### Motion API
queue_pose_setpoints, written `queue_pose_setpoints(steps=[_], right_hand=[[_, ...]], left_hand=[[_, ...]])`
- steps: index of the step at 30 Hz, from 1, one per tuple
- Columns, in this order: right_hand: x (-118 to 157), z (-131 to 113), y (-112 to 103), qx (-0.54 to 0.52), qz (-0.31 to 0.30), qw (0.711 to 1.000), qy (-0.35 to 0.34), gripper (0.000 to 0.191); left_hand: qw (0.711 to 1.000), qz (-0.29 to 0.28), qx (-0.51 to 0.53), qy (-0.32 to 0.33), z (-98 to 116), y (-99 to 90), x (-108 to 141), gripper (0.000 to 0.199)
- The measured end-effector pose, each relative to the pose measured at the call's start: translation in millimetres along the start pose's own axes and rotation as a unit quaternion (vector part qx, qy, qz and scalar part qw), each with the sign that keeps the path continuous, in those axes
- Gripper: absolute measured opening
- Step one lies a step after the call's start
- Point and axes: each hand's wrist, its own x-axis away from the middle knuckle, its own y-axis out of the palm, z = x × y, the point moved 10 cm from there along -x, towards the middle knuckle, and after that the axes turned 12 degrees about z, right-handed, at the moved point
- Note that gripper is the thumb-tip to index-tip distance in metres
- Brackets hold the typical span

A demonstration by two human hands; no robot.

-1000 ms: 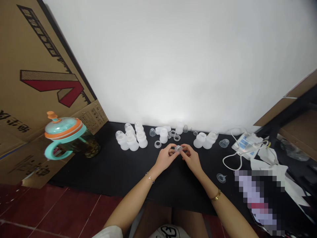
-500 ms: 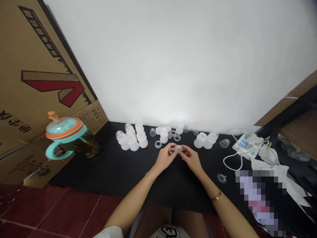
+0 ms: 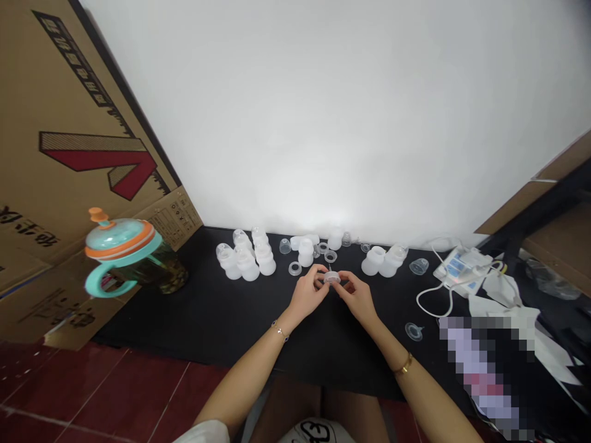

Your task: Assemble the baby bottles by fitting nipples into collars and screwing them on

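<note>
Head view: both hands are up over the black table (image 3: 221,332), and the left hand (image 3: 308,291) and right hand (image 3: 358,295) are pinching the same little part between their fingertips, a translucent whitish plastic ring (image 3: 331,278). It's right in the gap between the two hands, with a thin clear tip poking up out of it. The fingers cover some of the edge, so I can't tell exactly how each one sits underneath.

Just beyond the left hand there's a loose, flat translucent ring (image 3: 295,268), and a bit farther out an upright white bottle with a bare neck (image 3: 305,254). Another frosted plastic ring (image 3: 330,256) lies straight ahead of the hands, near the held one. Off to the left of the hands is a bunch of white bottles with clear domed tops (image 3: 248,266) standing close together.

Past the right hand you've got an uncapped white bottle (image 3: 372,263) right beside a white bottle with a clear cap (image 3: 392,263). Farther right of that hand is a loose clear plastic dome (image 3: 418,266), and nearer the person, a clear round disc with a nipple-like tip (image 3: 414,332). Way left of the hands: a big teal-and-orange lidded jug (image 3: 120,237).
</note>
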Motion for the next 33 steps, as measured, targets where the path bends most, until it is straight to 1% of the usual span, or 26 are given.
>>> queue_pose_setpoints(steps=[6, 13, 20, 27, 30, 33], right_hand=[[1.1, -4.3, -2.0, 0.001, 0.009, 1.0, -0.006, 0.035], [1.5, -6.0, -3.1, 0.007, 0.015, 1.0, -0.009, 0.033], [2.5, -4.6, -2.9, 0.012, 0.019, 1.0, -0.008, 0.034], [1.4, -6.9, -0.9, -0.001, 0.001, 1.0, -0.007, 0.03], [0.4, -6.6, 0.6, -0.011, -0.012, 1.0, -0.006, 0.027], [0.6, -6.3, 2.4, -0.008, -0.021, 1.0, -0.007, 0.026]], left_hand=[[1.0, 0.013, -0.018, 0.005, -0.6, -2.2, -0.2, 0.02], [1.0, 0.006, -0.008, 0.006, 1.2, -1.4, -0.1, 0.018], [1.0, 0.01, -0.01, 0.01, 3.4, -2.3, -0.1, 0.017], [1.0, 0.025, -0.009, 0.014, 3.7, -4.4, 0.1, 0.017], [0.999, 0.034, -0.004, 0.02, 5.0, -5.5, 0.6, 0.02], [0.999, 0.032, 0.01, 0.027, 7.9, -5.0, 1.1, 0.023]])
